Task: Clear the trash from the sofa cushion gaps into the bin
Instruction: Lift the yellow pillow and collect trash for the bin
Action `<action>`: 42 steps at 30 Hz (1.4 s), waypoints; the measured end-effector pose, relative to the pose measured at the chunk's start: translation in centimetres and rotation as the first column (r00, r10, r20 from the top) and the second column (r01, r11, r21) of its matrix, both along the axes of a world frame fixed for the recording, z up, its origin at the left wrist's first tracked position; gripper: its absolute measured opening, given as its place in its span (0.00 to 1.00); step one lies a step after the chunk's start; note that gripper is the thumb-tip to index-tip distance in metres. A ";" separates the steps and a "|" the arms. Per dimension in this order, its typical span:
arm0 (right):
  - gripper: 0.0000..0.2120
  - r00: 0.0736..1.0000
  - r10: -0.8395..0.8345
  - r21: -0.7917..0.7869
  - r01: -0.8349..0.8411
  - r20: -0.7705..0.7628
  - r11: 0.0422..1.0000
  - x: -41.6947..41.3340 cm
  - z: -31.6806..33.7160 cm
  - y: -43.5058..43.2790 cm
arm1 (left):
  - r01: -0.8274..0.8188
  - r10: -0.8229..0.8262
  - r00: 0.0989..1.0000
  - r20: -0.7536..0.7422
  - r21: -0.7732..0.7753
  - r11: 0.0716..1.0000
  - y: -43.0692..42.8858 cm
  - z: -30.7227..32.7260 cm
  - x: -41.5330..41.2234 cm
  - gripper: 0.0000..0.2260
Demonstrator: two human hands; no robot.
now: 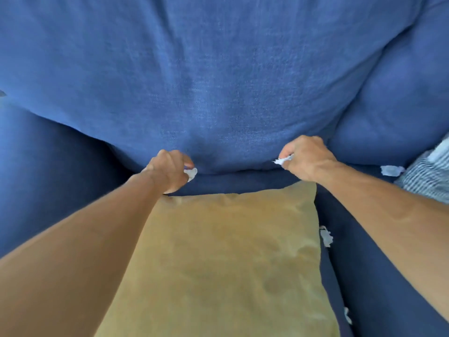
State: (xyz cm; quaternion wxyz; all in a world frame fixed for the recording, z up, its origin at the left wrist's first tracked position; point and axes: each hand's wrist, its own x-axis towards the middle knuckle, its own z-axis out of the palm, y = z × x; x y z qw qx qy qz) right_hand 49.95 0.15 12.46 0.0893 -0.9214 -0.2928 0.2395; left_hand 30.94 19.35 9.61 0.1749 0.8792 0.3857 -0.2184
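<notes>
Bare forearms reach in from both lower corners, framing a mustard-yellow throw pillow (223, 261) that lies flat on the seat of a blue sofa (218, 69). At the far edge of that pillow, where the seat meets the back cushion (206, 98), both hands work along the crease.

On the left side, the left hand (167, 170) is curled closed around a small white paper scrap (192, 173), which pokes out between thumb and fingers right at the crease. On the right side, the right hand (307, 158) is also closed, pinching a second white scrap (283, 161) whose torn tip sticks out toward the middle of the sofa, just in front of the back cushion's lower edge.

More trash stays on the sofa. One pale scrap (391, 170) sits in the crease further right, beside a blue-and-white striped cushion (430, 176) at the right edge. Another torn piece (326, 236) is wedged in the gap between the seat cushions, just beside the yellow pillow's right edge, and a smaller bit (347, 315) shows lower in the same gap, near the front edge of the seat. No bin is visible in the head view
</notes>
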 end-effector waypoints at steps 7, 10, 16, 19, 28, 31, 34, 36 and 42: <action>0.11 0.998 -0.024 0.088 0.019 0.062 0.996 -3.5 11.2 -2.0 | 0.020 -0.025 0.989 0.147 0.030 0.999 -1.8 12.7 -0.9 0.16; 0.12 0.996 -0.016 0.131 0.004 0.088 0.991 -4.9 16.7 -3.0 | 0.034 -0.044 0.979 0.198 0.053 0.998 -2.6 18.9 -1.6 0.14; 0.14 0.988 0.014 0.256 -0.053 0.152 0.965 -6.2 27.4 -3.9 | 0.042 -0.074 0.949 0.305 0.111 0.993 -4.7 31.0 -2.8 0.15; 0.15 0.974 0.026 0.278 -0.089 0.223 0.957 -6.3 31.6 -4.0 | 0.005 -0.054 0.924 0.378 0.129 0.992 -5.3 35.5 -3.6 0.10; 0.07 0.894 0.204 0.245 -0.318 0.399 0.916 -8.1 41.9 -5.2 | -0.288 0.126 0.864 0.487 0.273 0.918 -10.5 46.5 -8.9 0.08; 0.10 0.849 0.296 0.260 -0.435 0.438 0.862 -9.1 44.3 -6.5 | -0.392 0.203 0.833 0.514 0.290 0.873 -13.7 48.6 -11.1 0.07; 0.06 0.789 0.395 0.259 -0.552 0.471 0.793 -10.5 46.5 -7.3 | -0.477 0.270 0.807 0.525 0.310 0.822 -16.8 50.2 -13.9 0.12; 0.12 0.756 0.451 0.285 -0.616 0.474 0.734 -12.0 47.8 -7.4 | -0.535 0.318 0.783 0.535 0.319 0.782 -18.7 51.3 -16.5 0.11; 0.13 0.605 0.608 0.320 -0.793 0.514 0.518 -21.1 51.3 -6.4 | -0.696 0.465 0.711 0.528 0.432 0.573 -23.7 54.6 -27.7 0.11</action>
